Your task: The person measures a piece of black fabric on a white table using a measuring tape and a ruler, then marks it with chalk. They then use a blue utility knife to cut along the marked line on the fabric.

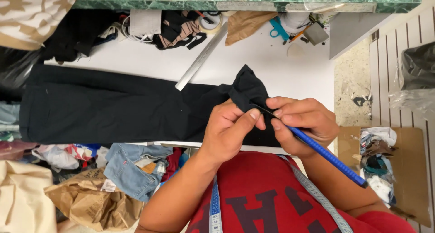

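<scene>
Left hand (231, 131) pinching black fabric (247, 90), right hand (301, 124) gripping blue pen (326, 155), brown paper bag (90, 201) lower left

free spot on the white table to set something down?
Bare white table between the metal ruler, the black garment and the table's right edge. The back edge is crowded: scissors, tape roll, fabric scraps. Both hands, left hand and right hand, hold the garment's end.

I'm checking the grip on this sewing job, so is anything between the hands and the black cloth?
Nothing visible. The left hand and right hand both pinch the bunched end of the black cloth directly. The right hand also holds a blue tool, which trails back toward the body.
</scene>
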